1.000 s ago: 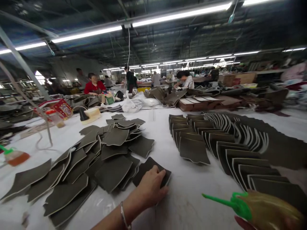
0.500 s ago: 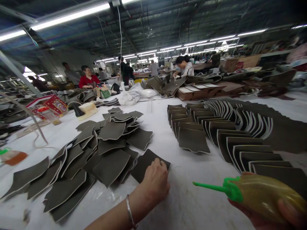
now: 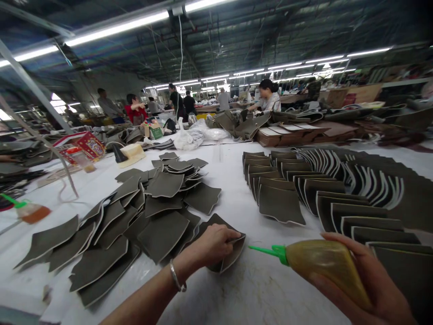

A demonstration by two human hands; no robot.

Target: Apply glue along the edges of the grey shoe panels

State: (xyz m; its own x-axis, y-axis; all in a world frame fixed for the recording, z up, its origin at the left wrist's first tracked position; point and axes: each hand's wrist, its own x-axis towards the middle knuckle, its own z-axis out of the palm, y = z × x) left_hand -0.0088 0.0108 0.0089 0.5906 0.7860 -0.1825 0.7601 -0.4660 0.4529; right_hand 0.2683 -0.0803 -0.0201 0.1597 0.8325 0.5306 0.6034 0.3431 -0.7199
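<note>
My left hand (image 3: 214, 243), with a silver bangle at the wrist, grips the edge of a dark olive leather piece (image 3: 233, 256) and folds part of it up off the table. In my right hand (image 3: 368, 280) lies a squeeze bottle (image 3: 326, 266) of yellowish-brown liquid, wrapped by the fingers. Its green nozzle (image 3: 265, 249) points left, a short gap from the leather piece. To the left of it spreads a loose heap of similar leather pieces (image 3: 164, 234). Rows of overlapping pieces (image 3: 282, 203) fan out on the right.
Another green-tipped bottle (image 3: 34, 212) lies at the far left. Beyond the heap are a red patterned box (image 3: 84, 146), a cream block (image 3: 133, 155) and a white plastic bag (image 3: 186, 139). Stacked brown panels (image 3: 287, 135) stand at the back. Several people work farther off.
My left hand has turned over one edge of the leather piece. My right hand has brought the bottle leftward, its nozzle nearer the piece. The camera view has shifted slightly.
</note>
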